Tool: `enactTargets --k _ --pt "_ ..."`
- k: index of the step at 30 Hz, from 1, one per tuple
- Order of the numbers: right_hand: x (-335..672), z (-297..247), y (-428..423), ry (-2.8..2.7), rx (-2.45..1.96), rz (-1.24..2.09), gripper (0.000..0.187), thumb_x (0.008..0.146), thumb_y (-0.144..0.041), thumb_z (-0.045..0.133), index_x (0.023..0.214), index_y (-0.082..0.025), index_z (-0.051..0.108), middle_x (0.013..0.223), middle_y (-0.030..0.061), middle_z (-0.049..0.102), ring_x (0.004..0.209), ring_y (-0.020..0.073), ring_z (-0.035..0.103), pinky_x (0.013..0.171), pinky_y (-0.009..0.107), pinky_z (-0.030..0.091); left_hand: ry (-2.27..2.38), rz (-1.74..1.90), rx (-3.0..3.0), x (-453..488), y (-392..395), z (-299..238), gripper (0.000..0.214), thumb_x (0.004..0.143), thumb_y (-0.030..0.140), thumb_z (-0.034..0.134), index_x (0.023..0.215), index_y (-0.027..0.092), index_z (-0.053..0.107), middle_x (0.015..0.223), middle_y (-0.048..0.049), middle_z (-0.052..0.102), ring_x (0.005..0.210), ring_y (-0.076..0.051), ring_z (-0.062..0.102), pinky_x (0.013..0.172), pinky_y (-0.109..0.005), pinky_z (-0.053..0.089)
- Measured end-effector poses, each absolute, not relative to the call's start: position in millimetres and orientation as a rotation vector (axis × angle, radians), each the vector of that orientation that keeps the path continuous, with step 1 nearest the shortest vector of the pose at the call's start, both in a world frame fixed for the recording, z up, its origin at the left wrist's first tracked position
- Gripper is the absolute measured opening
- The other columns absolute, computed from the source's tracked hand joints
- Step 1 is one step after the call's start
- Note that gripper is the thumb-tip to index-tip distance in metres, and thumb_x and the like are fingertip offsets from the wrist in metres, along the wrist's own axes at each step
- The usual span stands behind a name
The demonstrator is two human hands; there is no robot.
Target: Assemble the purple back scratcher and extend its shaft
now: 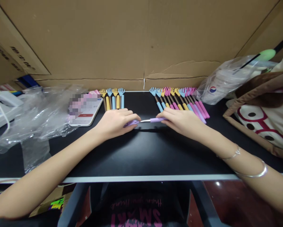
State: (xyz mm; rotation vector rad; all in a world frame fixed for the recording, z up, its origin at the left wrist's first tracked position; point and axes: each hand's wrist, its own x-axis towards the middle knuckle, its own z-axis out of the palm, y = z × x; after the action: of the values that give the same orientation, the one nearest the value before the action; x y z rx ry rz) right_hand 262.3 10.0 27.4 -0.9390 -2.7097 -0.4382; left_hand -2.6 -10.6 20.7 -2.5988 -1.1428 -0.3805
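Note:
A purple back scratcher (pixel 155 120) with a metal rod is held level just above the black table, between my two hands. My left hand (pixel 115 123) is closed round its purple head end, which the fingers mostly cover. My right hand (pixel 181 121) grips its purple handle. Behind my left hand lie several yellow and blue back scratchers (pixel 117 101) in a short row. Beyond my right hand a longer row of back scratchers (pixel 176 101) in blue, yellow, pink and purple lies side by side, hand-shaped ends toward the cardboard.
A phone (pixel 87 115) and crumpled clear plastic bags (pixel 44 116) lie at the left. On the right stand a bagged Pepsi cup (pixel 219 88) and a cloth bag (pixel 264 116). Cardboard (pixel 132 41) walls the back; the table's pale front edge (pixel 141 179) runs below my arms.

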Motion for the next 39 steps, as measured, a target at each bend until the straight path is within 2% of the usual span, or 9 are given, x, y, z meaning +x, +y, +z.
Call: enactTargets --k 6,10,17,25,33,39 --pt "262 29 9 -2.628 -1.012 -0.428 0.028 0.094 -0.034 0.033 0.105 -0.023 0.056 0.094 0.0013 0.062 0.077 0.0104 0.057 0.053 0.023 0.031 -1.151 -0.531 -2.483 -2 -11 22 0.028 0.092 0.035 0.038 0.1 0.026 0.063 0.089 0.0002 0.067 0.082 -0.014 0.057 0.059 -0.024 0.036" --pt "261 29 11 -2.587 -0.994 -0.396 0.028 0.094 -0.033 0.034 0.104 -0.02 0.056 0.095 0.0037 0.061 0.082 0.0126 0.055 0.06 0.024 0.035 -1.136 -0.582 -2.424 -2 -13 22 0.028 0.091 0.034 0.039 0.101 0.026 0.064 0.09 -0.0013 0.066 0.082 -0.015 0.055 0.061 -0.025 0.037" --pt "257 26 11 -2.549 -0.95 -0.416 0.025 0.091 -0.03 0.038 0.102 -0.017 0.057 0.088 0.0061 0.062 0.08 0.0165 0.051 0.066 0.028 0.034 -1.057 -0.642 -2.364 0 -10 16 0.021 0.089 0.03 0.045 0.098 0.025 0.064 0.086 0.0012 0.066 0.078 -0.014 0.054 0.058 -0.026 0.038" --pt "256 16 10 -2.594 -0.966 -0.429 0.025 0.089 -0.037 0.043 0.1 -0.021 0.06 0.08 0.0031 0.063 0.075 0.0149 0.053 0.067 0.028 0.029 -0.997 -0.607 -2.379 4 -12 16 0.021 0.088 0.03 0.046 0.098 0.026 0.064 0.08 0.0009 0.066 0.077 -0.014 0.053 0.056 -0.025 0.037" --pt "257 16 10 -2.632 -0.862 -0.51 0.035 0.088 -0.05 0.04 0.102 -0.027 0.064 0.071 0.0002 0.064 0.067 0.0116 0.056 0.062 0.026 0.029 -0.969 -0.541 -2.468 6 -13 12 0.023 0.09 0.034 0.043 0.102 0.028 0.062 0.078 0.0014 0.063 0.075 -0.014 0.052 0.057 -0.025 0.036" --pt "252 15 5 -2.617 -0.841 -0.453 0.03 0.093 -0.034 0.037 0.112 -0.026 0.059 0.078 -0.0008 0.064 0.07 0.0103 0.057 0.06 0.024 0.032 -0.963 -0.565 -2.47 8 -15 12 0.022 0.09 0.031 0.042 0.101 0.026 0.06 0.08 0.0015 0.064 0.076 -0.013 0.055 0.058 -0.024 0.037"
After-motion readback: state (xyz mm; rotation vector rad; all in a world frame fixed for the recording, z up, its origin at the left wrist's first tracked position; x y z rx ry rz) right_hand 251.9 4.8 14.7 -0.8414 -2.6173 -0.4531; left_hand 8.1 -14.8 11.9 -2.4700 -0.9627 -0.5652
